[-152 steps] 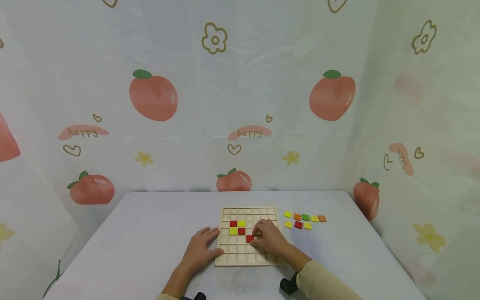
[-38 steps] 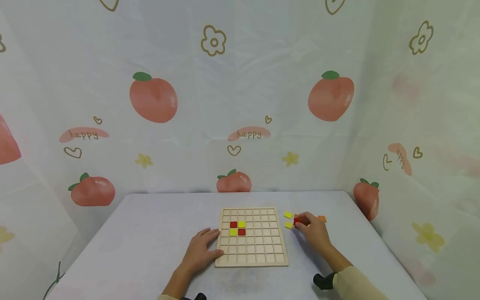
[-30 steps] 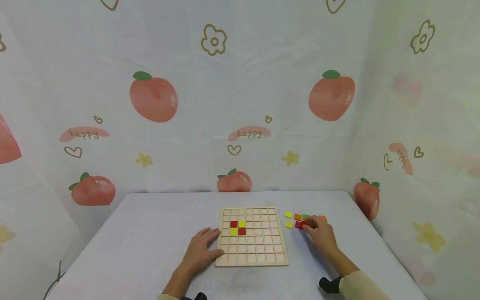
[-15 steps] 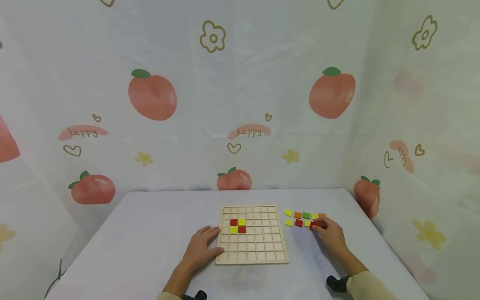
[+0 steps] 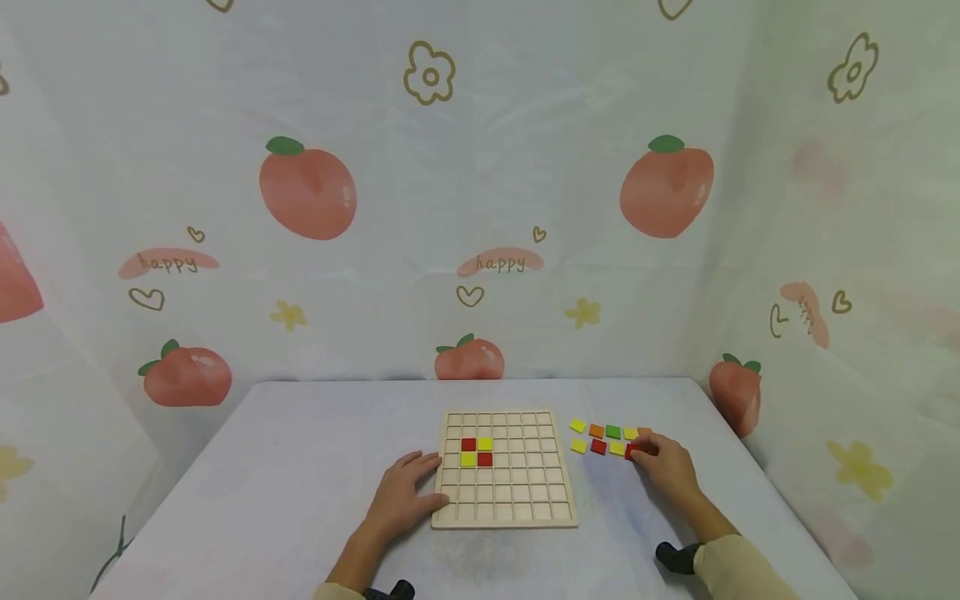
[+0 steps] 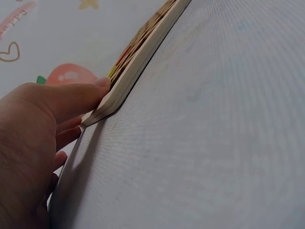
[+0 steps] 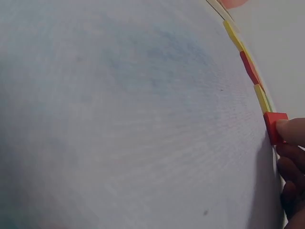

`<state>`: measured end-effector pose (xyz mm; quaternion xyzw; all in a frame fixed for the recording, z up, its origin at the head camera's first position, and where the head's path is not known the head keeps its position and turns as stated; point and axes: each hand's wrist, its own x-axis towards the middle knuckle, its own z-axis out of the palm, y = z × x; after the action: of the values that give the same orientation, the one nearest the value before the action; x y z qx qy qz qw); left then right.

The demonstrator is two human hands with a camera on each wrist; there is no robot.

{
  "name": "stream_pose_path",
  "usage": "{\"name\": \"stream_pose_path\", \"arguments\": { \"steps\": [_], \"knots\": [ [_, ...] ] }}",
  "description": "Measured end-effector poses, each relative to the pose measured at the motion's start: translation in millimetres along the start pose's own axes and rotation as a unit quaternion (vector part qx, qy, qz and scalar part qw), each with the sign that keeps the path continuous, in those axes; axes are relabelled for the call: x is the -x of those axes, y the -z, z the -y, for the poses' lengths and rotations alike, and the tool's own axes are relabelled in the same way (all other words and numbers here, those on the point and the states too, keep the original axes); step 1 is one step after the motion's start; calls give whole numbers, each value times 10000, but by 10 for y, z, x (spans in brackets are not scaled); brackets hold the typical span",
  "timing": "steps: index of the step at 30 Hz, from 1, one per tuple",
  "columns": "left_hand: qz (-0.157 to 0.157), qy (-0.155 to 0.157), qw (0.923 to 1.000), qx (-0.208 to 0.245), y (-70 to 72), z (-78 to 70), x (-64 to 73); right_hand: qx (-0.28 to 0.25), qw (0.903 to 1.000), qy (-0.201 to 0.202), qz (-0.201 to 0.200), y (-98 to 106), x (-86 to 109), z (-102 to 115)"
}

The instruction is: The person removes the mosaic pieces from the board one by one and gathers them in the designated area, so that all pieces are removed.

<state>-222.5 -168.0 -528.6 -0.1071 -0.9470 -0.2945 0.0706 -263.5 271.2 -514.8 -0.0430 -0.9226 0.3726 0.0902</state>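
One red tile [image 7: 270, 125] is pinched by its face in the right hand [image 5: 669, 468], while the relaxed left hand [image 5: 400, 497] rests against the board [image 5: 521, 476], presumably steadying it.

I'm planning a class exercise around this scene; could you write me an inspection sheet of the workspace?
Surface: pale table, faint bluish and greyish patches.
Job's things: wooden grid board bearing two red and two yellow tiles in a two-by-two block; loose coloured tiles in two rows to its right.
Clutter: nothing seen.
Left hand: rests at the board's left edge.
Right hand: pinches a red tile at the near row's right end.
Cables: thin dark strand by the table's left side; cannot tell whether it is a cable.
Surroundings: pale backdrop printed with peaches, flowers and hearts.
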Motion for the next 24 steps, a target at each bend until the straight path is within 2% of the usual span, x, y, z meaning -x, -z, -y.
{"name": "stream_pose_path", "arguments": {
  "steps": [7,15,24],
  "knots": [
    [-6,1,10000,-26,-2,2,3,97,9999,-105,78,26,-31,-4],
    [-28,-1,10000,-1,6,-6,9,157,9999,70,11,5,-74,-48],
    [-4,25,10000,-39,0,1,2,11,9997,-65,-220,-3,-87,-13]
  ]
}}
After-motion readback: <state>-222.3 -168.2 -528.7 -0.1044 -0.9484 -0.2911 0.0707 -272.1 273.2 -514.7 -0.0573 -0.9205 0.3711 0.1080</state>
